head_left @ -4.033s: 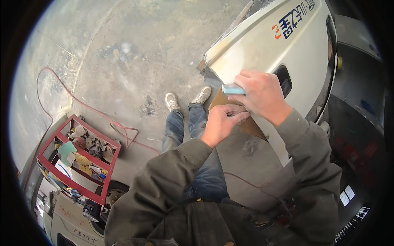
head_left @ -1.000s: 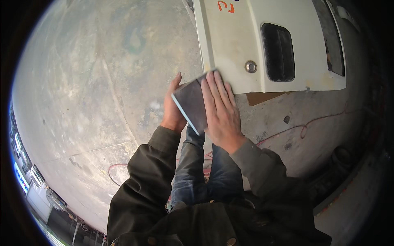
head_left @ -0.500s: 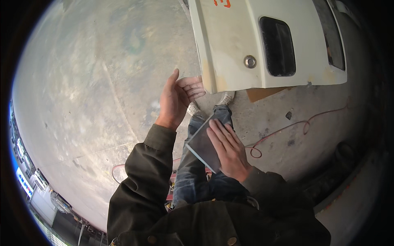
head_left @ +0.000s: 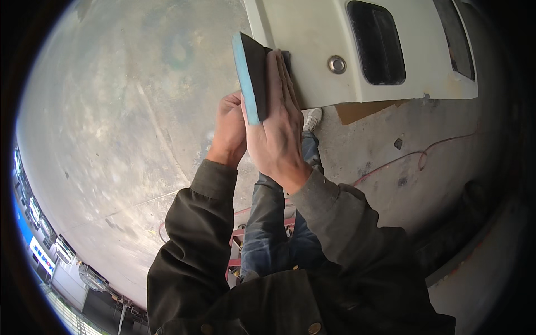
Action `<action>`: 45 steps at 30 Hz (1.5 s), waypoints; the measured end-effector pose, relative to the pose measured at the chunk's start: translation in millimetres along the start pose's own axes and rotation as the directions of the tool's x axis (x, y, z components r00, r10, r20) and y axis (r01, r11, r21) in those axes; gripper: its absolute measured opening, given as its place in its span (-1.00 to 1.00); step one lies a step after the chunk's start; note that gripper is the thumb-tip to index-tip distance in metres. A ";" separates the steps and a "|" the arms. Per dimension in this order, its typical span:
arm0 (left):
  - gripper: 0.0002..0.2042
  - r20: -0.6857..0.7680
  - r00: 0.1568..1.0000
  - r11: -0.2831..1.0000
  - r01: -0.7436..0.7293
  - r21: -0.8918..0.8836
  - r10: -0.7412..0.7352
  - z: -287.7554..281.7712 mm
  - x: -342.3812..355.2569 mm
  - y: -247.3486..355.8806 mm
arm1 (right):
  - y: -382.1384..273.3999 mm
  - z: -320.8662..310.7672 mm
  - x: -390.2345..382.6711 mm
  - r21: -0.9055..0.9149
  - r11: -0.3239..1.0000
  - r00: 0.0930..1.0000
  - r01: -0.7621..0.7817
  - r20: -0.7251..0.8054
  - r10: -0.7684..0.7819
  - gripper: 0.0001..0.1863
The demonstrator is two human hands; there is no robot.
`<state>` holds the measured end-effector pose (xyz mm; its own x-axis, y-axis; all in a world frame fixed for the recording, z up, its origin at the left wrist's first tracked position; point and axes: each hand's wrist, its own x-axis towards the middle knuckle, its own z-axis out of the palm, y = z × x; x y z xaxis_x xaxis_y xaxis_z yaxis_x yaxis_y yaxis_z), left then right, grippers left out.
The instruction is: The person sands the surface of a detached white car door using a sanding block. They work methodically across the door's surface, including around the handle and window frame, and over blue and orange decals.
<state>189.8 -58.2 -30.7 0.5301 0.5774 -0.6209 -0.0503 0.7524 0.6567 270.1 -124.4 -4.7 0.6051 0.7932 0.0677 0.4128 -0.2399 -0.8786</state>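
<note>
My right hand (head_left: 277, 123) holds a dark flat sanding pad (head_left: 255, 72) with a light blue foam edge, tilted nearly on edge at the near left corner of a cream vehicle panel (head_left: 312, 39). Its fingers are straight and pressed together along the pad. My left hand (head_left: 228, 128) is just left of and behind the right, fingers curled, partly hidden by the pad; what they hold, if anything, is hidden. The panel has a dark recessed handle (head_left: 375, 44) and a round metal lock (head_left: 336, 65).
A brown cardboard piece (head_left: 357, 111) lies under the panel. A red hose (head_left: 422, 159) loops over the concrete floor (head_left: 111, 139). Part of a red metal frame (head_left: 234, 262) shows behind my legs. Vehicle parts and a blue-and-white sign line the far left rim.
Since half a second ago, my right hand has swung up from over my legs to the panel's corner with the pad. My left hand has dropped slightly and its fingers have curled.
</note>
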 end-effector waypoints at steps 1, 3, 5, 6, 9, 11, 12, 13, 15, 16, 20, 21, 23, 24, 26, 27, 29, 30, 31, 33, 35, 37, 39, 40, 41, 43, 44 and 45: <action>-0.80 0.025 1.000 0.999 -0.015 0.046 0.013 -8.7 6.2 -3.3 | 1.1 -5.4 -12.6 -0.007 1.000 0.999 0.014 0.029 -0.013 -0.25; -0.81 0.016 0.999 0.992 -0.048 0.120 0.046 -4.6 6.8 3.6 | 5.7 -18.8 -46.1 -0.010 0.999 0.995 0.050 0.087 -0.049 -0.26; -0.83 0.023 1.000 0.992 -0.017 0.126 0.014 -3.2 5.1 8.6 | 7.7 -25.8 -45.1 0.015 0.999 0.993 0.038 0.114 -0.039 -0.26; -0.83 0.023 0.999 0.989 -0.045 0.138 0.043 -0.4 1.3 10.5 | 7.1 -26.7 -42.9 0.027 0.999 0.991 0.032 0.127 -0.035 -0.27; -0.84 0.003 0.999 0.989 -0.047 0.137 0.047 1.2 5.1 7.2 | 12.6 -12.3 34.8 -0.001 1.000 0.987 0.031 0.160 -0.031 -0.26; -0.85 0.015 0.991 0.979 -0.134 0.154 0.133 -0.4 4.6 3.9 | 8.9 -7.5 47.9 -0.005 0.999 0.986 0.035 0.165 -0.034 -0.25; -0.85 0.023 0.984 0.971 -0.177 0.162 0.175 -1.2 4.8 1.8 | 9.4 -3.3 34.4 -0.048 0.995 0.991 0.092 0.102 -0.087 -0.25; -0.85 0.040 0.976 0.962 -0.219 0.161 0.216 -0.7 7.9 0.5 | 9.4 -1.9 20.9 -0.105 0.984 0.989 0.146 0.039 -0.143 -0.24; -0.85 0.030 0.980 0.960 -0.200 0.198 0.198 -1.3 5.6 2.1 | 7.2 -26.4 -22.9 -0.103 0.987 0.982 0.120 0.158 -0.103 -0.21; -0.84 0.004 0.989 0.964 -0.146 0.220 0.149 -1.6 4.2 6.9 | 3.6 -38.6 -40.7 -0.094 0.990 0.980 0.104 0.181 -0.086 -0.20; -0.82 -0.062 0.996 0.978 -0.049 0.202 0.063 3.2 4.3 7.7 | -0.8 -75.8 -35.0 -0.172 0.962 0.973 0.211 0.133 -0.190 -0.22; -0.82 -0.048 0.996 0.979 -0.062 0.193 0.073 0.8 3.2 6.3 | 7.6 -72.6 -26.1 -0.277 0.937 0.970 0.212 0.174 -0.168 -0.21; -0.82 -0.005 0.996 0.982 -0.090 0.168 0.092 1.1 7.6 4.0 | 22.9 -58.2 -12.2 -0.453 0.853 0.950 0.260 0.279 -0.142 -0.17; -0.82 0.009 0.997 0.982 -0.073 0.172 0.073 2.0 11.4 4.8 | 23.7 -48.0 -3.1 -0.526 0.805 0.951 0.275 0.273 -0.147 -0.15; -0.81 0.014 0.999 0.982 -0.032 0.186 0.030 -0.1 13.7 4.2 | 28.4 -42.0 34.6 -0.456 0.855 0.960 0.246 0.238 -0.150 -0.17; -0.82 0.034 0.999 0.982 -0.031 0.187 0.025 0.3 13.2 5.3 | 35.4 -35.0 48.3 -0.431 0.875 0.970 0.219 0.193 -0.148 -0.23; -0.82 0.040 0.998 0.970 -0.060 0.238 0.051 -4.5 12.7 11.4 | 34.4 -35.4 38.6 -0.480 0.847 0.969 0.228 0.194 -0.151 -0.24; -0.82 0.045 0.997 0.962 -0.074 0.262 0.064 -5.9 12.7 11.5 | 32.4 -37.1 29.7 -0.505 0.831 0.969 0.231 0.194 -0.152 -0.24; -0.83 0.037 0.997 0.966 -0.081 0.245 0.075 -4.6 13.5 10.2 | 34.4 -43.8 8.2 -0.526 0.817 0.966 0.237 0.214 -0.143 -0.25; -0.82 0.015 0.999 0.962 -0.050 0.269 0.048 -3.3 13.1 12.5 | 33.9 -68.0 -19.6 -0.491 0.833 0.945 0.255 0.307 -0.109 -0.25; -0.81 -0.001 0.999 0.961 -0.040 0.274 0.042 -1.4 11.0 16.0 | 29.5 -81.4 -13.2 -0.407 0.869 0.925 0.281 0.355 -0.133 -0.21; -0.81 0.045 0.997 0.965 -0.066 0.254 0.056 -5.0 13.5 12.0 | 31.2 -81.6 12.2 -0.423 0.849 0.916 0.317 0.369 -0.159 -0.19; -0.82 0.066 0.996 0.964 -0.075 0.256 0.060 -6.6 14.9 11.4 | 39.8 -71.1 32.7 -0.434 0.838 0.923 0.329 0.334 -0.190 -0.16; -0.82 0.071 0.996 0.962 -0.072 0.264 0.055 -7.0 15.1 12.1 | 41.3 -74.9 29.1 -0.437 0.836 0.917 0.331 0.358 -0.176 -0.15; -0.83 0.076 0.996 0.960 -0.068 0.272 0.050 -6.7 15.2 12.8 | 42.5 -83.8 22.2 -0.440 0.834 0.910 0.332 0.382 -0.161 -0.15; -0.83 0.012 0.999 0.938 -0.044 0.343 0.042 -0.4 11.0 21.3 | 36.6 -104.1 2.4 -0.449 0.838 0.897 0.311 0.430 -0.103 -0.11; -0.82 -0.015 0.999 0.927 -0.031 0.374 0.039 4.0 9.4 23.4 | 36.3 -109.6 -6.5 -0.449 0.837 0.897 0.314 0.429 -0.106 -0.10; -0.82 -0.009 0.999 0.921 -0.045 0.386 0.053 10.3 7.5 24.2 | 37.4 -115.2 -13.5 -0.451 0.833 0.896 0.319 0.429 -0.111 -0.08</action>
<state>201.3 -38.9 -15.1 0.5193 0.6189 -0.5893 0.2565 0.5449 0.7983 355.8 -208.6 16.0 0.2046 0.9778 -0.0446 0.8443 -0.1993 -0.4974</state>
